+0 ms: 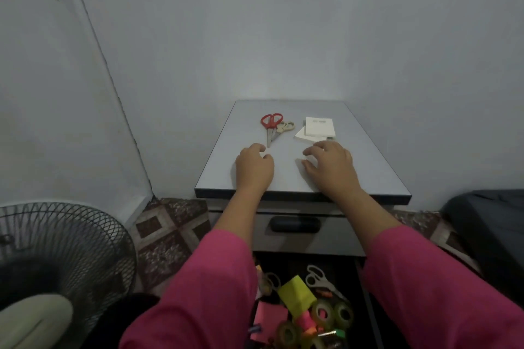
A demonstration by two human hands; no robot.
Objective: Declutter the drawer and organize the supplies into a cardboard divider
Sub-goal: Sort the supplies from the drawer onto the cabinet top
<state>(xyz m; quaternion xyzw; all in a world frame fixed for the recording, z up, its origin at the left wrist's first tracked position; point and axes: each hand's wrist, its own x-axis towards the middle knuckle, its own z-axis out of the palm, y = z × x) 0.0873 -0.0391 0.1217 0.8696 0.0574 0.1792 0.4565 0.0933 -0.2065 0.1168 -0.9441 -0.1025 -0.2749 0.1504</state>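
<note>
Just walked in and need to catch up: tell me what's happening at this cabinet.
A person in pink sleeves is sorting supplies. Both hands, left hand and right hand, hover over the cabinet top, holding nothing. Red scissors, beige scissors and white notepads already lie there. The open drawer below remains cluttered with tape rolls, sticky notes and another pair of scissors. No cardboard divider shows.

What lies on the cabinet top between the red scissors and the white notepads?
In the head view, only the beige scissors, touching the red scissors; beyond them, bare cabinet top up to the white notepads.
</note>
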